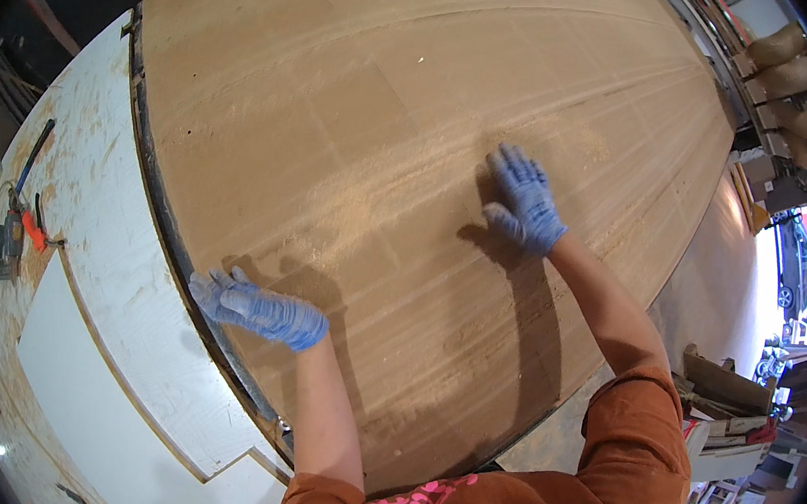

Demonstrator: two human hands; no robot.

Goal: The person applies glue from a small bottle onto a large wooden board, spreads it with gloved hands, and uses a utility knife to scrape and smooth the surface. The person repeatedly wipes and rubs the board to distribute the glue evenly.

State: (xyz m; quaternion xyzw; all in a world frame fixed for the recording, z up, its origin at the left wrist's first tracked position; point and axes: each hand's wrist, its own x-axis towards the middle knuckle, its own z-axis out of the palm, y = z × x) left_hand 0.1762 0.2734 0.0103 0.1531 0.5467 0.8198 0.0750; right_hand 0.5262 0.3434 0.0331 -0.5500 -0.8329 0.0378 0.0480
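Observation:
A wide brown wooden board (371,99) fills the middle of the head view, with pale streaks and fine sawdust (353,211) scattered over it. My left hand (262,311), in a blue-grey work glove, is at the board's left edge with its fingers stretched out and nothing in them. Farther right and farther forward, my right hand (528,205) wears a matching glove. Its palm faces the board, fingers extended and thumb apart, holding nothing. Both hands cast shadows on the board; whether either palm presses on it I cannot tell.
Left of the board, a dark metal edge strip (159,194) borders a white panel (113,264) dusted with wood residue. A power tool (11,242) with an orange part lies there. Wooden scraps (721,388) are piled at the right, and a car (791,261) shows through an opening.

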